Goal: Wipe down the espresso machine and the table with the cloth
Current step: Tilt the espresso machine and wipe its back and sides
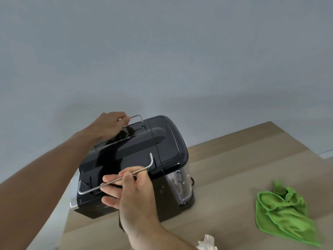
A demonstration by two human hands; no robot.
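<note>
A glossy black espresso machine (144,159) stands on the wooden table (234,159), with a clear water tank at its right rear. Two bent metal rails rise from its top. My left hand (110,127) grips the far rail (138,117) at the machine's back left. My right hand (129,188) pinches the near rail (137,172) between thumb and fingers, above the machine's near side. The crumpled green cloth (284,213) lies on the table to the right of the machine, apart from both hands.
A crumpled white tissue (207,244) lies at the bottom edge near my right forearm. The table's left edge runs diagonally just beside the machine. A plain grey wall stands behind the table.
</note>
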